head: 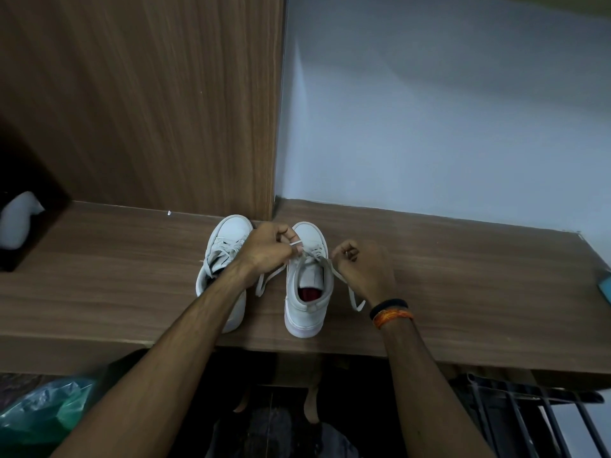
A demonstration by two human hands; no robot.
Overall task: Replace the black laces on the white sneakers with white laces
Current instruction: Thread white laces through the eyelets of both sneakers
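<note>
- Wood-grain laminate forms the shelf [463, 292] on which both sneakers stand; the right sneaker [305, 292] serves as the landmark below.
- Nearest the viewer, below the shelf edge: a green plastic bag [43, 414] down-left of the landmark and a dark slatted rack [535, 421] down-right.
- Right wrist, just right of the landmark's heel, carries a black and orange band [391, 313].
- Right hand [363, 269], just right of the landmark's collar: fingers curled, pinching one end of the white lace [355, 300], whose loose tail trails toward the heel side along the shelf.
- Left hand [267, 247], just left of the landmark's tongue: thumb and fingertips pinch a small loop of the same lace over the upper eyelets; another tail hangs between the two shoes.
- The landmark's long axis runs away from the viewer, toe to the wall [446, 127]. The lacing sits between the two hands, so each end draws outward, across that axis; the left hand is nearer the eyelets.
- Judgement: this shoe appears threaded in white and is being tied or tightened; uneven pull could leave the tails unequal.
- Left sneaker [221, 259], just left of the landmark and partly under the left forearm, shows pale lacing. No black lace is visible.
- Far left: a white object [18, 219] in a dark recess, too unclear to identify.
</note>
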